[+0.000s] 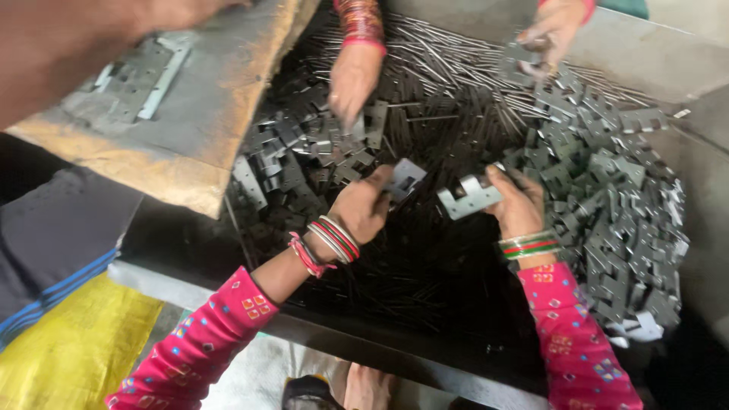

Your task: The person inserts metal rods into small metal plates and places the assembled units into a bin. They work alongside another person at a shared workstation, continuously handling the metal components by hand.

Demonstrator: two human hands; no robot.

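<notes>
A flat grey stamped metal plate with notched tabs along one edge (pixel 469 197) sits pinched in the grip of the right hand (pixel 519 203), held just above the middle of the dark tray (pixel 425 304). The left hand (pixel 364 205) has its fingers closed on a smaller square grey metal plate with a cut-out slot (pixel 406 180), tilted and close beside the first piece (the two parts are near but not touching). Both wrists wear red, green and silver bangles, and both forearms come up from below in pink patterned sleeves.

Under the hands lies a bed of thin dark steel pins (pixel 456 83), dull and oily-looking. A heap of similar grey stamped plates (pixel 607 205) rises on the right, and a second pile of darker bent pieces (pixel 304 152) lies on the left.

Across the tray another person's hand (pixel 351 80) reaches down into the left pile, and a further hand (pixel 554 26) picks at the far heap. To the left a worn grey-topped wooden board (pixel 190 129) slopes over the tray's edge, with a yellow woven sack (pixel 68 349) below it.
</notes>
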